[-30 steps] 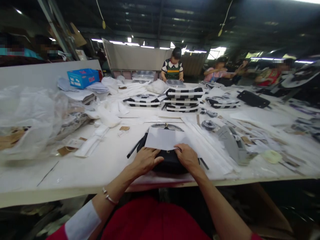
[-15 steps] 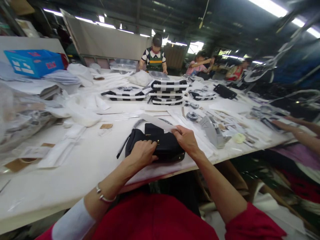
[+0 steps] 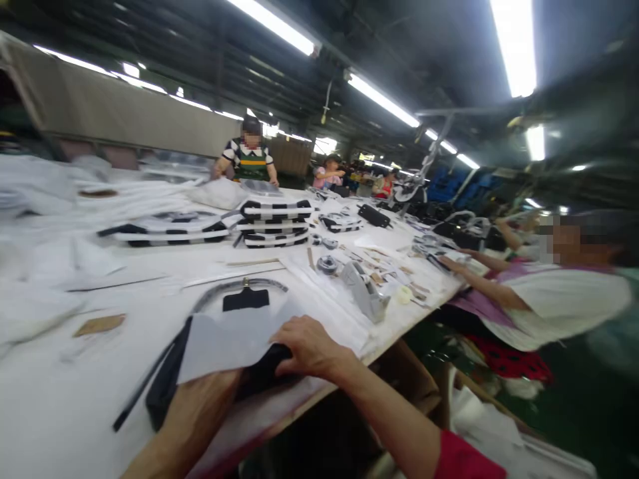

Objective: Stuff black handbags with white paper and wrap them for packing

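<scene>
A black handbag (image 3: 164,392) lies on the white table before me. Its curved strap (image 3: 210,293) arches behind it in a pale wrap. A black tab (image 3: 245,299) with a metal clasp stands raised at the bag's back. One thin white sheet (image 3: 219,339) is spread over the front of the bag. My left hand (image 3: 212,392) reaches beneath this sheet, which hides its fingers. At the bag's right end, my right hand (image 3: 307,346) is closed, its fingers curled over the bag beside the sheet's edge.
Stacked checkered black-and-white bags (image 3: 277,223) stand farther back. A grey tape dispenser (image 3: 364,293) and a tape roll (image 3: 327,265) sit to the right. A brown card (image 3: 100,324) lies at left. A co-worker's hands (image 3: 456,263) are at work on the right, with other people beyond.
The view has swung right and up. The white sheet has come down over the bag's front, and the tab is now raised. My left hand has gone under the sheet; my right grips the bag's end.
</scene>
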Available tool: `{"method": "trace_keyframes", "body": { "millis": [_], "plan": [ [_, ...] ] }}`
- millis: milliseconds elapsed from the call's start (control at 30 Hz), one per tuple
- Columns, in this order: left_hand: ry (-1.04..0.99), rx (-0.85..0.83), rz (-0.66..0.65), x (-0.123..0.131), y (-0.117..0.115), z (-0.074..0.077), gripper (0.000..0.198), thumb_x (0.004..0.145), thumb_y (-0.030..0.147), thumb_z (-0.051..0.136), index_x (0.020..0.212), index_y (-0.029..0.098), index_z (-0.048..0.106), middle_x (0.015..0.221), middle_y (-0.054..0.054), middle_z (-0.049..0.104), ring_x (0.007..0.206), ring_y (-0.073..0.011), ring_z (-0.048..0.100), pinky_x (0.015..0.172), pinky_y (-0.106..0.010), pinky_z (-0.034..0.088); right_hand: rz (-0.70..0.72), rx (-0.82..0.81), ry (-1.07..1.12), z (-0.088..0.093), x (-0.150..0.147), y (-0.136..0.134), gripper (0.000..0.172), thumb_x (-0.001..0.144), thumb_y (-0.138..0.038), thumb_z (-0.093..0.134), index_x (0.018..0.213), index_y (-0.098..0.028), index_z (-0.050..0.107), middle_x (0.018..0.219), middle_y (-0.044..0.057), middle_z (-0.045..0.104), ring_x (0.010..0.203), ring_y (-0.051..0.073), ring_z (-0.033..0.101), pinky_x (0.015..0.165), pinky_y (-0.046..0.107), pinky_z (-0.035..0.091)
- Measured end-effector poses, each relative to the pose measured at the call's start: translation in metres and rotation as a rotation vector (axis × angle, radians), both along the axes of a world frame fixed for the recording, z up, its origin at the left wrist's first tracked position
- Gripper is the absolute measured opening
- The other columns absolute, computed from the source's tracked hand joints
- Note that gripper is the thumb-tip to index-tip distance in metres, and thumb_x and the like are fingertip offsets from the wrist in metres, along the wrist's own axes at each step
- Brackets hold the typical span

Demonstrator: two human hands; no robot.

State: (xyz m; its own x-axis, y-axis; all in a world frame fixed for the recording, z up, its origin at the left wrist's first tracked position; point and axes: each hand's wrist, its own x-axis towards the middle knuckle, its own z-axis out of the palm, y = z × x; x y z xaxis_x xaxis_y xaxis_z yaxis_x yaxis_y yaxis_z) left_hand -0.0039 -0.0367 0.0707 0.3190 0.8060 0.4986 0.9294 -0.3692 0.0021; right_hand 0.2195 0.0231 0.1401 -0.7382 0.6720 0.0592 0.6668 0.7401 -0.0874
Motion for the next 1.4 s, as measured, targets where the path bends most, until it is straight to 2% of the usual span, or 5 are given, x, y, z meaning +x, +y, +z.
{"method": "trace_keyframes", "body": {
  "millis": [233,400,600,1100,1400],
  "plan": [
    [0.132,0.175,0.026,0.004,-0.007,-0.017,0.077,0.076,-0.005,0.042,0.145,0.029,0.042,0.123,-0.005,0.068,0.117,-0.0244,0.062,0.107,-0.037,0.046,0.173,-0.055,-0.020,-0.003,0.006,0.022,0.051,0.067,-0.038,0.084,0.112,-0.024,0.066,0.108,0.005,0.071,0.104,0.025,0.062,0.096,0.040,0.045],
    [0.140,0.261,0.076,0.005,-0.011,-0.054,0.081,0.077,-0.007,0.045,0.147,0.034,0.037,0.124,0.002,0.068,0.116,-0.0213,0.062,0.102,-0.033,0.052,0.203,0.089,0.212,-0.062,0.017,0.015,0.041,0.085,-0.014,0.059,0.125,-0.024,0.060,0.126,0.006,0.067,0.120,0.022,0.059,0.107,0.042,0.045],
    [0.068,0.095,-0.056,0.003,-0.031,-0.035,0.061,0.085,0.003,0.044,0.139,0.030,0.049,0.125,-0.002,0.067,0.119,-0.0208,0.060,0.108,-0.036,0.045,0.172,0.343,0.462,-0.105,0.019,-0.004,0.059,0.086,0.000,0.033,0.134,-0.027,0.056,0.124,0.005,0.068,0.121,0.021,0.060,0.104,0.046,0.051],
    [-0.028,-0.243,-0.096,0.006,-0.037,-0.020,0.071,0.086,0.036,0.068,0.147,0.031,0.033,0.147,-0.012,0.047,0.136,-0.0311,0.043,0.113,-0.052,0.033,0.001,-0.221,-0.081,0.010,-0.017,0.010,0.045,0.083,-0.043,0.068,0.124,-0.024,0.065,0.120,0.010,0.070,0.108,0.028,0.066,0.094,0.039,0.050],
    [-0.060,-0.179,-0.123,0.005,-0.038,-0.026,0.063,0.092,0.025,0.056,0.149,0.028,0.029,0.147,-0.012,0.047,0.134,-0.0270,0.046,0.115,-0.050,0.032,0.066,-0.120,-0.123,-0.016,-0.043,0.003,0.047,0.090,-0.021,0.052,0.137,-0.018,0.055,0.136,0.012,0.059,0.123,0.027,0.057,0.102,0.038,0.045]
  ]
}}
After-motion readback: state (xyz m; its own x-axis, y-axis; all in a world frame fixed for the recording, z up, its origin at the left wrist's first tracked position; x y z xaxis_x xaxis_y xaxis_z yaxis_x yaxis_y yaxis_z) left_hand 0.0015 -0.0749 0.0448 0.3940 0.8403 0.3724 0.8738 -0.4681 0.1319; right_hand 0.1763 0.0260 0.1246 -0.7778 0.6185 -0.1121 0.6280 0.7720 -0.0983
